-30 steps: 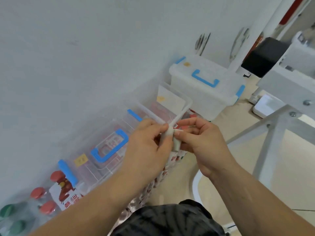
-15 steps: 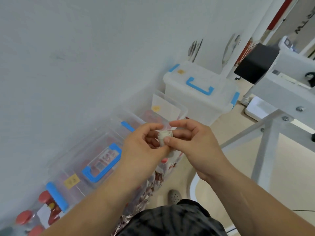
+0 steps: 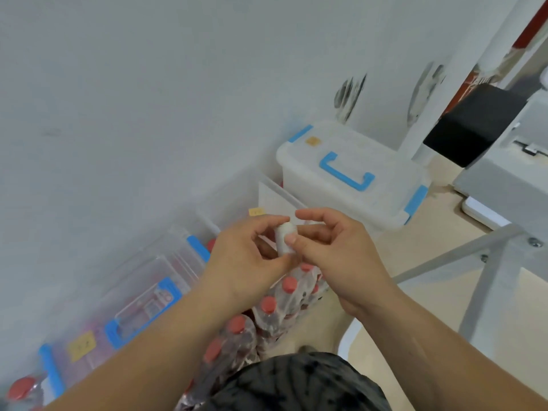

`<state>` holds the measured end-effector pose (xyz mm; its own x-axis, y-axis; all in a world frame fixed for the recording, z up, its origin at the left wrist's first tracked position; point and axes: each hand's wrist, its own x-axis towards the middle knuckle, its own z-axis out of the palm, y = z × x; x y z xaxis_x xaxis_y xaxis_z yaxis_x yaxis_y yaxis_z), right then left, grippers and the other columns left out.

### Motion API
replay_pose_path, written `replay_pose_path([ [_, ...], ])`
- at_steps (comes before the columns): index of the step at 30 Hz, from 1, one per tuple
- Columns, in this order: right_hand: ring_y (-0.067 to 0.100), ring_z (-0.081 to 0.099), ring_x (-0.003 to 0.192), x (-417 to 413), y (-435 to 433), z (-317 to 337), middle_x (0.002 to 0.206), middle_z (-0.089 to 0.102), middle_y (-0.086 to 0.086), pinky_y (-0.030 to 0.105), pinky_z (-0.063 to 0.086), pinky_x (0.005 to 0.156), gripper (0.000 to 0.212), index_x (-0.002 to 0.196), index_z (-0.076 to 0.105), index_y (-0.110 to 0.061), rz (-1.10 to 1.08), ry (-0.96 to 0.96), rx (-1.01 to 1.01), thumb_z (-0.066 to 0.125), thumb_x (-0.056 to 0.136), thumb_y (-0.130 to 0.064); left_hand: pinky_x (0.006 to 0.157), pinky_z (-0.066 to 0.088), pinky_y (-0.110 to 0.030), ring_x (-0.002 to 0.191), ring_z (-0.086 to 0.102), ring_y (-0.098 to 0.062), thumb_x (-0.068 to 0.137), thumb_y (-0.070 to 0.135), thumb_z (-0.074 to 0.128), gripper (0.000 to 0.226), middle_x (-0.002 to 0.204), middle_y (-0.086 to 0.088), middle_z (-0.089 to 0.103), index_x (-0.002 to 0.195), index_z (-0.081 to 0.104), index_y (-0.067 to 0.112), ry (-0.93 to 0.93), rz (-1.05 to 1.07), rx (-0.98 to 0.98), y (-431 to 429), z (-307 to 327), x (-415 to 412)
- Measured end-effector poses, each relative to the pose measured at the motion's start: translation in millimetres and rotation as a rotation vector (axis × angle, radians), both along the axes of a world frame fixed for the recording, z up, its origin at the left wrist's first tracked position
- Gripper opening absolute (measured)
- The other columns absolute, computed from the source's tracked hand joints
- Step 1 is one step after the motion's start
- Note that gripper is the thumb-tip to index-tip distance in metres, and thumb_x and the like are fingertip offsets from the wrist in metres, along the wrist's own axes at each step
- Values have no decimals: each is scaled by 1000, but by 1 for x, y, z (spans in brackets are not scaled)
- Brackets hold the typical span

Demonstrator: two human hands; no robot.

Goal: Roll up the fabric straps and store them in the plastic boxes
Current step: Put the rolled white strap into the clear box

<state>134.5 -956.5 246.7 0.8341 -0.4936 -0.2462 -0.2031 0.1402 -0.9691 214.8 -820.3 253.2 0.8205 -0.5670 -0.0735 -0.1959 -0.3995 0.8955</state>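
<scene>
As left hand (image 3: pixel 246 262), right hand (image 3: pixel 341 256) pinch it, white strap (image 3: pixel 284 235) sits tightly rolled.

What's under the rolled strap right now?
Below the rolled strap, pinched by the left hand and right hand, lies a wrapped pack of red-capped bottles. The hands hide the inside of the open clear box.

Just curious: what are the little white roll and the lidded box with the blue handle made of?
The white roll is probably fabric: matte, no shine, though blur hides weave. The lidded box looks like frosted, translucent plastic; its blue handle opaque, smooth plastic.
</scene>
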Motion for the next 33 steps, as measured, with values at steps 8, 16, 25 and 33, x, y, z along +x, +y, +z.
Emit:
replay_pose_path([
  [8, 18, 74, 69, 5, -27, -13, 82, 77, 7, 24, 57, 63, 30, 103, 71, -19, 23, 12, -15, 81, 81, -3, 71, 54, -20, 80, 64, -4, 69, 37, 89, 59, 100, 19, 66, 122, 64, 42, -131, -79, 123, -4, -13, 11],
  [16, 5, 70, 73, -1, -35, -36, 85, 73, -4, 19, 57, 66, 32, 103, 72, -25, 130, 118, -196, 83, 79, -7, 97, 42, -28, 112, 54, -15, 66, 46, 87, 56, 117, 7, 62, 117, 72, 27, -542, -285, 615, 20, -34, 24],
  [25, 3, 65, 95, -7, -11, -58, 105, 66, -9, 17, 54, 83, 53, 128, 66, -27, 213, 163, -344, 84, 80, -15, 79, 58, -43, 99, 66, -24, 67, 32, 88, 26, 101, 3, 70, 89, 79, 21, -665, -303, 571, 17, -48, 31],
  [33, -1, 65, 104, -6, -6, -72, 122, 69, -11, 20, 52, 94, 62, 139, 59, -34, 251, 198, -446, 81, 83, -20, 80, 56, -43, 100, 65, -19, 80, 39, 79, 22, 104, 6, 71, 94, 79, 22, -641, -308, 565, 14, -53, 39],
])
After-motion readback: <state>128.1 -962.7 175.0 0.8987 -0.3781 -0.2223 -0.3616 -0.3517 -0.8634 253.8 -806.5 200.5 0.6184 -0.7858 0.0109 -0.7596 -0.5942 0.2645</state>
